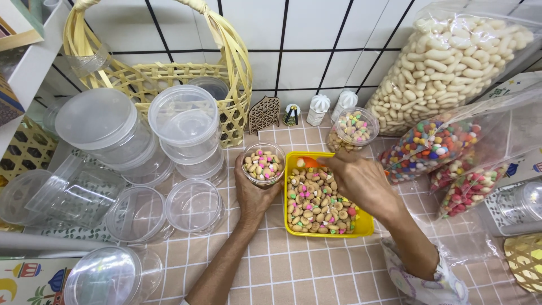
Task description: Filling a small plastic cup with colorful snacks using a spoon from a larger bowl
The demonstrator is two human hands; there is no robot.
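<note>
Two hands meet at frame centre. Largest, the yellow tray (364, 225) of biscuits lies lengthwise away from the person, right of the jar (263, 163). Right hand (353, 178) curls over the tray's far end, contents hidden; left hand (252, 195) grips the jar, just beside the tray.

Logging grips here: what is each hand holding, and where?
Left hand wraps the side of a clear jar of candies. Right hand reaches into the yellow tray; its grip is hidden.
</note>
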